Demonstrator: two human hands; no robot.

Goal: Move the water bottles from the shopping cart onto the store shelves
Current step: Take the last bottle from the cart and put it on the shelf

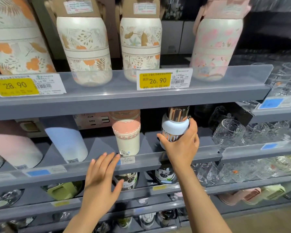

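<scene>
My right hand (181,145) grips a white water bottle (174,126) with a shiny metal cap, holding it upright over the middle grey shelf (141,158), just under the shelf above. To its left stands a pink-and-cream bottle (127,137) on the same shelf. My left hand (102,179) is spread with straight fingers in front of that shelf's front rail, holding nothing; whether it touches the rail I cannot tell. The shopping cart is out of view.
Large floral flasks (86,47) line the upper shelf (124,96) behind yellow price tags. Pink and blue bottles (65,140) lie tilted at the left. Clear glasses (228,133) fill the shelves at the right. Lower shelves hold jars and bottles.
</scene>
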